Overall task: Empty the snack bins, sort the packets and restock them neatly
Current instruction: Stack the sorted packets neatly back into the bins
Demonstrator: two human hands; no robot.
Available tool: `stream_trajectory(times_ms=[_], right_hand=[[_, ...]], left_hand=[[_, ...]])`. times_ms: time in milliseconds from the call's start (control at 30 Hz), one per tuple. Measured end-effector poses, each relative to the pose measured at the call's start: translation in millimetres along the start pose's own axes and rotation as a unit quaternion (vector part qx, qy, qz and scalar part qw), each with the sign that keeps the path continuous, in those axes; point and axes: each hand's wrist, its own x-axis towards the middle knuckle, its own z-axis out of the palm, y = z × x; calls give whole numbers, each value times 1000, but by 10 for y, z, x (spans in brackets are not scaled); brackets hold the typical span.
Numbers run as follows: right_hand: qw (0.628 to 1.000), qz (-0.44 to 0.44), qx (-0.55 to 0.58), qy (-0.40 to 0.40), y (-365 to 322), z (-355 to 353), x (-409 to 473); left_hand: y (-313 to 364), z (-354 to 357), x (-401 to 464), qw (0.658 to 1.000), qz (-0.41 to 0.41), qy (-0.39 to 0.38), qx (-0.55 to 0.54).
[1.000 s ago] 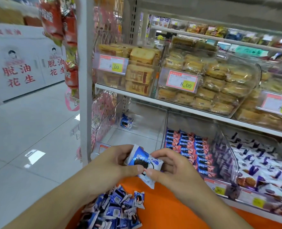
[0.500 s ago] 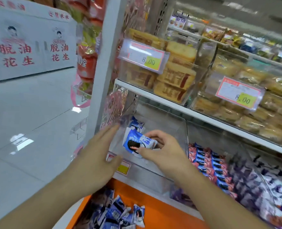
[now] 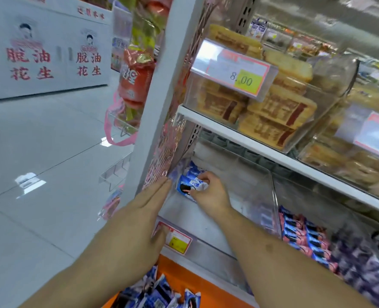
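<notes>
Fingers (image 3: 203, 177) of our R hand (image 3: 210, 192) now pinch the blue packet (image 3: 189, 185) deep in the clear bin (image 3: 270, 196), vs mid-air earlier; L hand (image 3: 139, 210) flat, empty — restocking's begun.

Two hands, a left hand (image 3: 137, 210) and a right hand (image 3: 210, 192), show. Two blue packets (image 3: 189, 184) sit in the clear bin (image 3: 270, 196). Three price tags show: one reading 8.00 (image 3: 239, 74), one small (image 3: 178, 240), one blurred (image 3: 375, 134).
</notes>
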Motion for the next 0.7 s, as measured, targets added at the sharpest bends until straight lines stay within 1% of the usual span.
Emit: stream_trajectory(times_ms=[100,200,333,467,567,700], right_hand=[[998,-30,-45,40,44,34,54],[996,-33,-67,57,60,20,49],[994,-43,-53,80,61,38,58],[999,-19,-24,41,36,7,62],[1000,-2,-1,13,28,-13,57],[1000,-2,13,8,5,-49,34]], left_hand=[[-9,5,10,1000,-1,4,5],[-2,6,14,1000,-1,7,13],[4,-8,7,1000,-4,5,21],[84,-19,24,999,3,17,49],[106,-22,31,998,2,11,68],[87,-29,27,999,3,6,54]])
